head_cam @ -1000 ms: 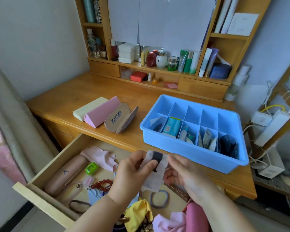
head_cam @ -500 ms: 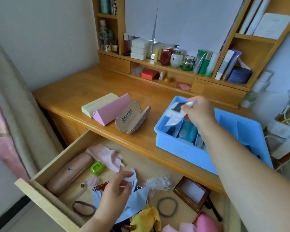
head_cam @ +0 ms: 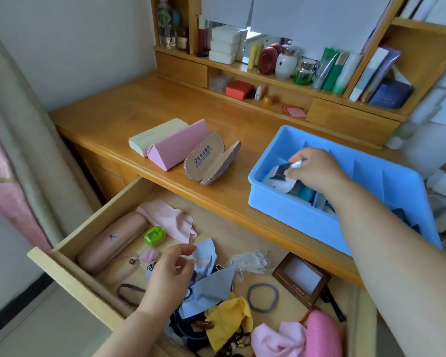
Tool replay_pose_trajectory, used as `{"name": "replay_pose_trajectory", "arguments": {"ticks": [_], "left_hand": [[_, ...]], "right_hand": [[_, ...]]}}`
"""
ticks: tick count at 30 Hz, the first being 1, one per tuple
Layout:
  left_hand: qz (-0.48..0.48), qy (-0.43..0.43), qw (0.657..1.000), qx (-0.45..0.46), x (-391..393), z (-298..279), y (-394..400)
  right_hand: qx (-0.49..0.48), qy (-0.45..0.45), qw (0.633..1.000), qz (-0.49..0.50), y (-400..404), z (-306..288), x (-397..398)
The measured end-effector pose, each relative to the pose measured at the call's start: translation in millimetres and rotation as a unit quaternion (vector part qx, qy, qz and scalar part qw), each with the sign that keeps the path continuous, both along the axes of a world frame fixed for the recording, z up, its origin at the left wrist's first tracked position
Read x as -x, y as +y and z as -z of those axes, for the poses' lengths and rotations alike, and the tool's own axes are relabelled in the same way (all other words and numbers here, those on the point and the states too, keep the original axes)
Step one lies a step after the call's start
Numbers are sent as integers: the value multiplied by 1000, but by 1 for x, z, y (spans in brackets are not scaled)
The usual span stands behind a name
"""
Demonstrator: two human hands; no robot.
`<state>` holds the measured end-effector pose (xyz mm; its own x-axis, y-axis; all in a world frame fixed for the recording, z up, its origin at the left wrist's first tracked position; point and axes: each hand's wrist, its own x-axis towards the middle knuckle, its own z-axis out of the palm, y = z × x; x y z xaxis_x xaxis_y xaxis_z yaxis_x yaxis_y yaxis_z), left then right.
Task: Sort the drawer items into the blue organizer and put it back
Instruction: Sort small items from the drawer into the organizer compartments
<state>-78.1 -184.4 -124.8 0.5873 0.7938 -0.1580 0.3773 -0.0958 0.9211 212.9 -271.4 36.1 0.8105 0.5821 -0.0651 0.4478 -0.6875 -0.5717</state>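
The right hand reaches into the blue plastic divided organizer, which sits on the wooden desk at its front edge, above the open drawer. Its fingers pinch a small clear packet with a dark item inside, held low over the organizer's near-left compartment — whether the packet touches the bottom I cannot tell. A teal box lies in the next compartment, just beside it.

The left hand hovers over the open wooden drawer, fingers loosely curled and holding nothing, above a light blue cloth. In the drawer also lie a long brown glasses case, a green plastic gadget, a pink cloth, a grey hair tie and a yellow cloth.

On the desk, well left of the organizer, stands an open cork-lined glasses case beside a pink triangular case.
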Motion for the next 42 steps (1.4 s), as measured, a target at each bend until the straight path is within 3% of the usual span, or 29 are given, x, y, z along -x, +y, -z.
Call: {"name": "replay_pose_trajectory", "arguments": {"ticks": [3, 7, 9, 11, 15, 19, 21, 23, 25, 28, 31, 35, 39, 42], "left_hand": [[41, 61, 996, -40, -4, 4, 1], [101, 110, 983, -109, -9, 12, -1], [130, 133, 971, -149, -11, 18, -1], [161, 151, 957, -186, -15, 22, 0], [226, 174, 917, -278, -38, 17, 12], [351, 276, 794, -412, -62, 17, 16], [375, 291, 764, -437, -66, 20, 15], [395, 284, 754, -442, -66, 20, 12], [398, 256, 768, -432, -61, 16, 8], [352, 151, 857, -345, -49, -2, -4], [290, 61, 918, -262, -38, -27, -16], [177, -64, 978, -87, -39, -58, -25], [160, -157, 972, 67, -44, -73, -27], [186, -174, 964, 76, -46, -72, -29]], "right_hand": [[24, -52, 998, -32, 16, -1, 4], [206, -129, 968, -59, 42, 6, 9], [251, -175, 950, -58, 48, 12, 10], [201, -187, 960, -59, 44, 15, 11], [-32, -126, 991, -17, 14, 9, 21], [-194, -289, 932, -102, -32, 12, 64], [-205, -319, 909, -175, -52, 27, 94], [-181, -286, 911, -234, -69, 54, 113], [-135, -179, 944, -243, -79, 82, 125], [-51, 62, 981, -176, -79, 111, 136], [-62, 265, 951, -144, -71, 124, 143], [-93, 289, 942, -140, -70, 112, 144], [-194, 283, 929, -136, -75, 85, 138], [-216, 212, 944, -132, -76, 53, 129]]}}
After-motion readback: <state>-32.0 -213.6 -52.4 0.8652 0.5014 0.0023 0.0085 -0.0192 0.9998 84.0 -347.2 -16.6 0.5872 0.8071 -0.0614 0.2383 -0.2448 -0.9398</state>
